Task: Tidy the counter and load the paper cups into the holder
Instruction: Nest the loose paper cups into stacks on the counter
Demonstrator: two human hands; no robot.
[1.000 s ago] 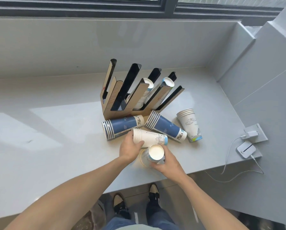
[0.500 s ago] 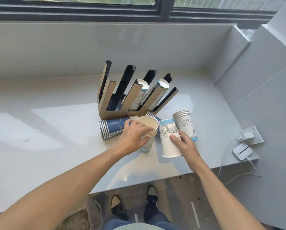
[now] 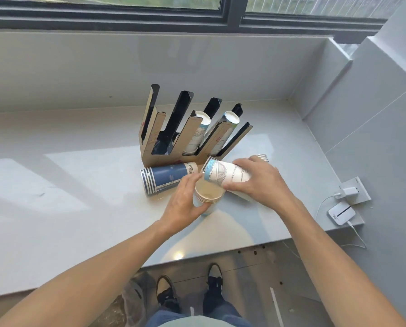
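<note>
The left hand [image 3: 183, 204] wraps its fingers around an upright stack of cups [image 3: 208, 199] standing on the tabletop [image 3: 79, 208], just near of the holder [image 3: 188, 138]. The right hand [image 3: 261, 182] grips a white cup stack [image 3: 225, 177] tilted on its side, base end poised at the open mouth. To nest them well, the person should bring the tilted stack upright, centre its base over the rim, and press down while the left hand steadies. A blue stack [image 3: 166, 177] lies to the left.

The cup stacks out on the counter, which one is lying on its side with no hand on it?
The blue stack, lying left of both hands, by the holder's base.
</note>
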